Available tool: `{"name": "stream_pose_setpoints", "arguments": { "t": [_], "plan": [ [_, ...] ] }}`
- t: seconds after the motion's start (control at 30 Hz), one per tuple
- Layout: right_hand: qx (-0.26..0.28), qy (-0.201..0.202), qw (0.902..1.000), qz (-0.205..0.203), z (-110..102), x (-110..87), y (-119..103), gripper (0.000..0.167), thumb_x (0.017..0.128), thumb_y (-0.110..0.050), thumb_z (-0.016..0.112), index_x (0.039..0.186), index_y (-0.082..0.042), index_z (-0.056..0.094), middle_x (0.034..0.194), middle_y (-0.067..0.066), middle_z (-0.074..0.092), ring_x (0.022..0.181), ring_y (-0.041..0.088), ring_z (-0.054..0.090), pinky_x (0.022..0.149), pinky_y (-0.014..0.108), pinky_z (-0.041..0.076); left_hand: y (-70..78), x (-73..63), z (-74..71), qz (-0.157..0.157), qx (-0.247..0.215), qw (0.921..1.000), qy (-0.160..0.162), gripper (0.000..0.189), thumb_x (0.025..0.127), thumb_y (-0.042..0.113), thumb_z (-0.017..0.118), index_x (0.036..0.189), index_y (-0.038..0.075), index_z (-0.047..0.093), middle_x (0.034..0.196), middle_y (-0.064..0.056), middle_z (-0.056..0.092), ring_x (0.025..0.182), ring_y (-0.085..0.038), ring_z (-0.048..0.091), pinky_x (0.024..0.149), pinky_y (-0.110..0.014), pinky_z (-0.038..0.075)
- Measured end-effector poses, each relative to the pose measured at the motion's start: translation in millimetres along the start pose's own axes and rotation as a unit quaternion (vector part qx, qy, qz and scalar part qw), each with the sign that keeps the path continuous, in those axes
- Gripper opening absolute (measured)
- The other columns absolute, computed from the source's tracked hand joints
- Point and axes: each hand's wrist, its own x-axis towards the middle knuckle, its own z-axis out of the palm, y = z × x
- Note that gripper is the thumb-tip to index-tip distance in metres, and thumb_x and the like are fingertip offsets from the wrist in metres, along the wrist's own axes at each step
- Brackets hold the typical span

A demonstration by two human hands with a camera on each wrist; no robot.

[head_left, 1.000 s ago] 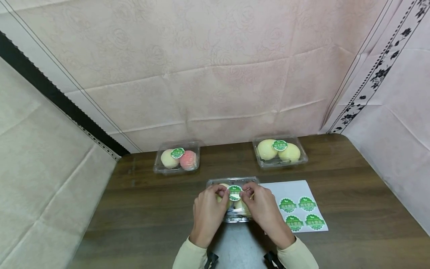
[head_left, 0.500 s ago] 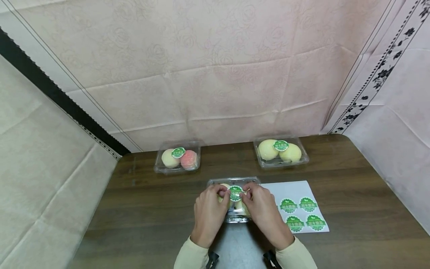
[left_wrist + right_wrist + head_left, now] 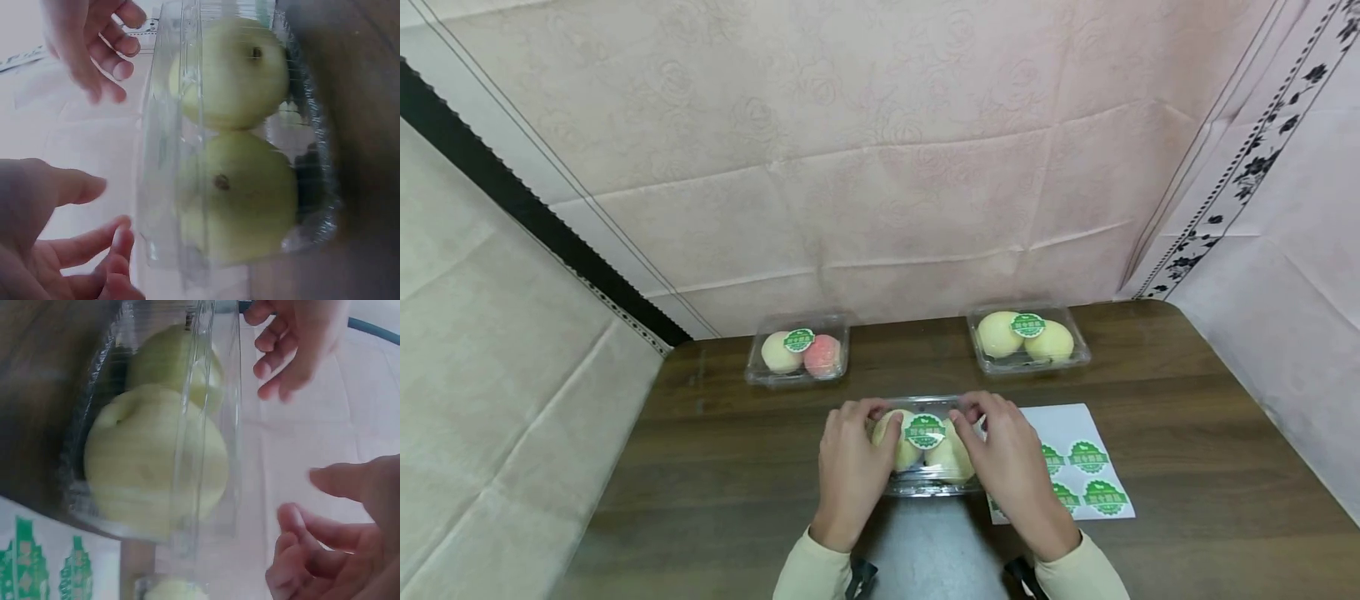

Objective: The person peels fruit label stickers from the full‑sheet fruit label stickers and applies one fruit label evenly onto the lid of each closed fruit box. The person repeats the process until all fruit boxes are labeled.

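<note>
In the head view a clear plastic fruit box (image 3: 925, 490) sits on the table, holding two pale yellow-green fruits (image 3: 951, 457). A round green-and-white sticker (image 3: 925, 431) lies on its lid, between the fruits. My left hand (image 3: 852, 467) hovers over the box's left side and my right hand (image 3: 1011, 458) over its right side. Both wrist views show a gap between the lid and the fingers, which are loosely bent with nothing in them. The left wrist view shows the box side-on, with the dark ends of the fruits (image 3: 237, 200) visible.
Right of the box lies a white sticker sheet (image 3: 1060, 421) with several green stickers, partly under my right hand. Two more stickered fruit boxes stand at the back: the left one (image 3: 760, 372) holds a pale and a pink fruit, the right one (image 3: 1078, 354) two yellow-green fruits. Patterned cloth (image 3: 880, 208) hangs behind.
Half a second ago both hands pinched the sticker's edges over the lid. Now the fingers have let go and the hands have spread apart sideways. The sticker stays on the box.
</note>
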Motion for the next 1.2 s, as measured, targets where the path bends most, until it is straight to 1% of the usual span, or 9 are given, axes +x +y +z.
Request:
{"name": "stream_pose_setpoints", "arguments": {
  "t": [0.1,0.2,0.27,0.37,0.5,0.67,0.8,0.97,1.2],
  "plan": [
    [0.032,-0.005,0.9989,0.035,-1,-2.0,9,0.033,0.101,-0.023,0.074,0.125,-0.001,0.07,0.109,0.012,0.068,0.107,0.034,0.062,0.084,0.049,0.053,-9.1,-0.8,1.7,-0.025,-0.042,0.9987,-0.012,0.038,0.093,0.032,0.082,0.123,0.01,0.074,0.124,-0.01,0.068,0.11,-0.027,0.058,0.087,-0.046,0.052],
    [0.081,-0.023,0.9932,0.08,5,-4.8,17,0.051,0.102,-0.027,0.072,0.14,0.004,0.058,0.132,0.023,0.06,0.125,0.041,0.055,0.099,0.059,0.05,-17.7,-2.3,7.3,-0.057,-0.084,0.9942,-0.035,0.057,0.094,0.039,0.08,0.14,0.009,0.063,0.142,-0.015,0.059,0.128,-0.034,0.055,0.103,-0.058,0.05],
    [0.116,-0.039,0.9869,0.105,11,-5.1,22,0.062,0.103,-0.03,0.072,0.148,0.005,0.048,0.144,0.028,0.051,0.134,0.045,0.049,0.106,0.063,0.045,-22.2,-2.7,12.5,-0.082,-0.111,0.989,-0.052,0.072,0.095,0.046,0.077,0.15,0.008,0.053,0.151,-0.019,0.053,0.137,-0.039,0.052,0.109,-0.064,0.046],
    [0.15,-0.063,0.978,0.131,20,-2.7,27,0.076,0.103,-0.037,0.07,0.157,0.004,0.034,0.156,0.031,0.037,0.143,0.05,0.041,0.113,0.066,0.04,-26.4,-2.1,20.7,-0.121,-0.15,0.9786,-0.074,0.091,0.094,0.056,0.074,0.16,0.006,0.038,0.158,-0.025,0.045,0.145,-0.045,0.046,0.114,-0.067,0.041],
    [0.157,-0.075,0.9761,0.13,31,3.5,31,0.091,0.102,-0.043,0.07,0.161,0.007,0.022,0.161,0.038,0.027,0.147,0.055,0.034,0.117,0.068,0.035,-28.8,-0.2,28.8,-0.15,-0.166,0.97,-0.095,0.105,0.091,0.06,0.076,0.165,0.003,0.027,0.161,-0.031,0.04,0.146,-0.049,0.042,0.114,-0.068,0.039],
    [0.138,-0.095,0.9785,0.121,39,6.3,28,0.098,0.101,-0.045,0.071,0.161,0.012,0.018,0.162,0.041,0.024,0.146,0.058,0.035,0.116,0.068,0.037,-26.8,-1.3,33.0,-0.154,-0.151,0.9697,-0.115,0.111,0.089,0.061,0.077,0.166,0.002,0.023,0.163,-0.03,0.037,0.146,-0.051,0.042,0.113,-0.07,0.039],
    [0.119,-0.091,0.9806,0.126,41,4.2,24,0.098,0.1,-0.046,0.071,0.161,0.011,0.019,0.161,0.04,0.026,0.14,0.06,0.043,0.11,0.069,0.042,-23.9,-2.5,36.3,-0.152,-0.138,0.9727,-0.108,0.112,0.089,0.064,0.075,0.166,0.002,0.023,0.164,-0.029,0.036,0.145,-0.051,0.043,0.111,-0.072,0.04],
    [0.108,-0.084,0.982,0.13,42,3.7,20,0.094,0.102,-0.044,0.07,0.161,0.011,0.021,0.16,0.039,0.028,0.136,0.06,0.047,0.107,0.07,0.044,-21.3,-2.3,39.1,-0.156,-0.105,0.9772,-0.098,0.112,0.089,0.066,0.074,0.165,0.001,0.025,0.163,-0.028,0.038,0.14,-0.056,0.046,0.105,-0.077,0.041],
    [0.086,-0.058,0.9851,0.137,48,4.8,17,0.09,0.102,-0.043,0.07,0.159,0.011,0.027,0.157,0.038,0.034,0.128,0.059,0.054,0.1,0.07,0.05,-17.8,-1.7,41.2,-0.171,-0.088,0.9781,-0.079,0.107,0.091,0.066,0.072,0.165,0.001,0.028,0.158,-0.026,0.047,0.135,-0.056,0.051,0.102,-0.075,0.044]
  ]
}}
